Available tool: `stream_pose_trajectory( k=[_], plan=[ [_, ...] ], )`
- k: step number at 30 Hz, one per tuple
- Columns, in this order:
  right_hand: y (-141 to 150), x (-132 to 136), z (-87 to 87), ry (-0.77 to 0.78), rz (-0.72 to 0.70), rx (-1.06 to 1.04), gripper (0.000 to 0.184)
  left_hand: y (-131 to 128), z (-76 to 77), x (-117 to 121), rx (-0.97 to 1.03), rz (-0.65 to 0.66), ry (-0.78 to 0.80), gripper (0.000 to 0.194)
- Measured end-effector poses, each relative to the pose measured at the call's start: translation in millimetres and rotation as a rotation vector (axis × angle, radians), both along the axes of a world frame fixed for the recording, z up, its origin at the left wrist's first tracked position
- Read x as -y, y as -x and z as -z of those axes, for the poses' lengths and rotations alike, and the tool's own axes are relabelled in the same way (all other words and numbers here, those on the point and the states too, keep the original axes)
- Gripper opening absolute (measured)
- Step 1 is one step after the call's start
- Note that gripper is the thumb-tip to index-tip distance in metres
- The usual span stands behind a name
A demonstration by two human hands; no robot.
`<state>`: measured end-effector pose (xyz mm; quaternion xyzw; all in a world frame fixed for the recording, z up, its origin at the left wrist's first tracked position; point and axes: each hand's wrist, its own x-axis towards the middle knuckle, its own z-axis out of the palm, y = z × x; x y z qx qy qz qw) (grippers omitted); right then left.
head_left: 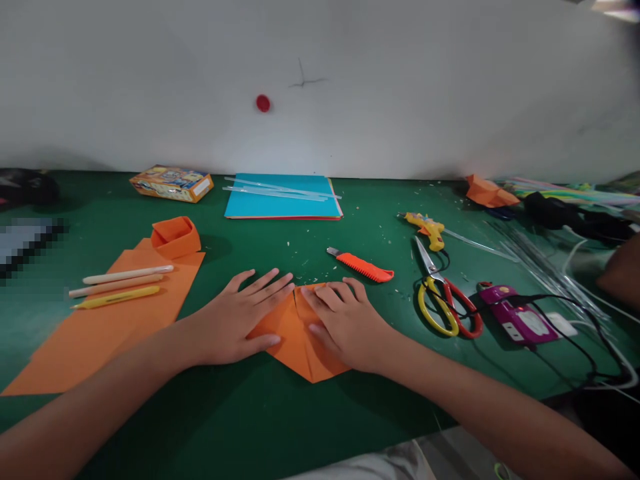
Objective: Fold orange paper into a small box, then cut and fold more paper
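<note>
A folded orange paper (295, 333) lies on the green table (380, 400) right in front of me. My left hand (240, 317) lies flat on its left part, fingers stretched out and open. My right hand (345, 320) presses on its right part, fingers extended and close together, tips near the paper's top edge. Neither hand grips anything.
Left: an orange sheet (100, 333) bearing three sticks (120, 285) and a folded orange piece (175, 237). Back: a small box (171, 183), blue paper stack (283, 197) with glue sticks. Right: orange box cutter (361, 265), scissors (445, 300), glue gun (427, 229), a purple device (517, 322), cables.
</note>
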<state>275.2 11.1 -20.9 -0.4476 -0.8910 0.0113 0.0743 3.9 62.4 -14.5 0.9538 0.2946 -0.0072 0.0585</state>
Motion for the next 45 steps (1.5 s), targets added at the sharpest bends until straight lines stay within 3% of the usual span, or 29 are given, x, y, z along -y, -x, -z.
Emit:
stream_pose_trajectory(
  k=[45],
  plan=[
    [-5,5,11.7,0.024,0.072,0.062,0.063,0,-0.2,0,0.035,-0.003,0.004,0.075]
  ],
)
